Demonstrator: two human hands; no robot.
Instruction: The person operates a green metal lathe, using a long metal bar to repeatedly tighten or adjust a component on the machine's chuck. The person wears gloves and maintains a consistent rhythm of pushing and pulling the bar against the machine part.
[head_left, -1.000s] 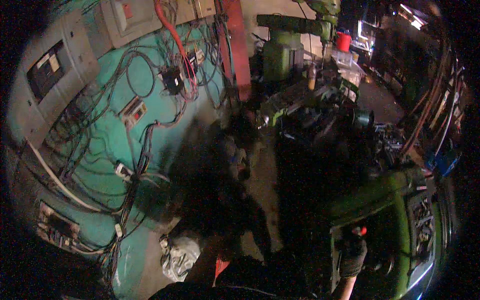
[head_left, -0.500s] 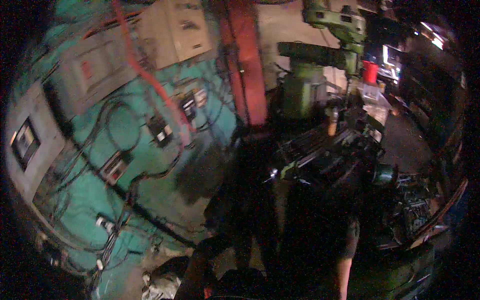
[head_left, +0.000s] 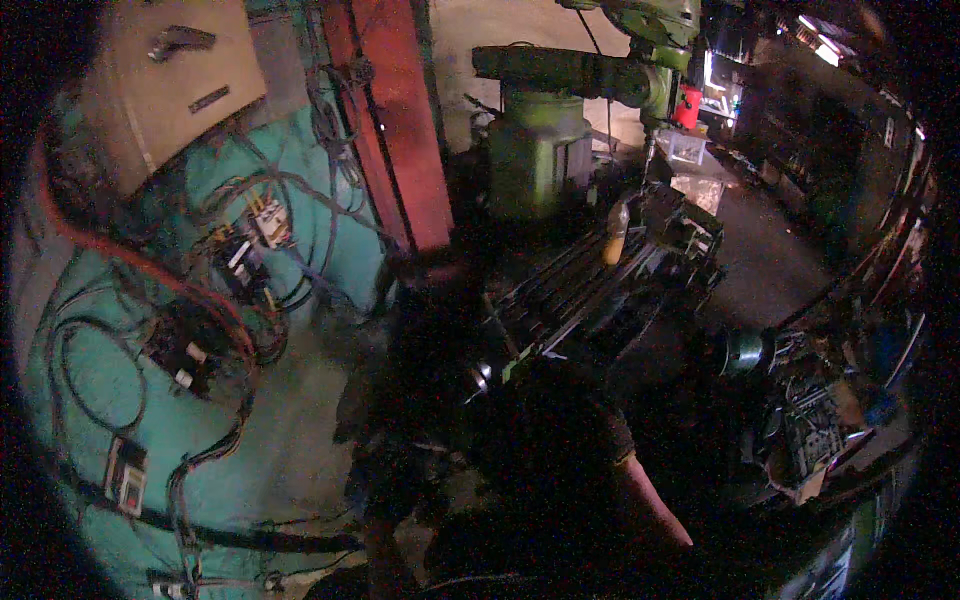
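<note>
The head view is dim, and the right forearm rises from the lower right, ending in what looks like a dark glove. The right hand sinks into black shadow, so I cannot tell whether its grip is wide, narrow or around something. A dark shape at the lower middle may be the left arm; the left hand does not stand out there, and its grip cannot be told either.

Nearest to the right hand is the slotted counter of a green machine, which runs away from the person beyond the hand. A bottle, amber in its lower part, stands on the far part of that counter, well apart from the hand; the flat top probably keeps it steady and within reach of whoever works there. The long slots look meant for clamping parts down.

To the right, a shallow box holds a jumble of metal pieces, probably to keep them together, with a dark green drum near it. On the left, loose cables hang along the green wall beside a red post, likely to feed the switch gear mounted there.
</note>
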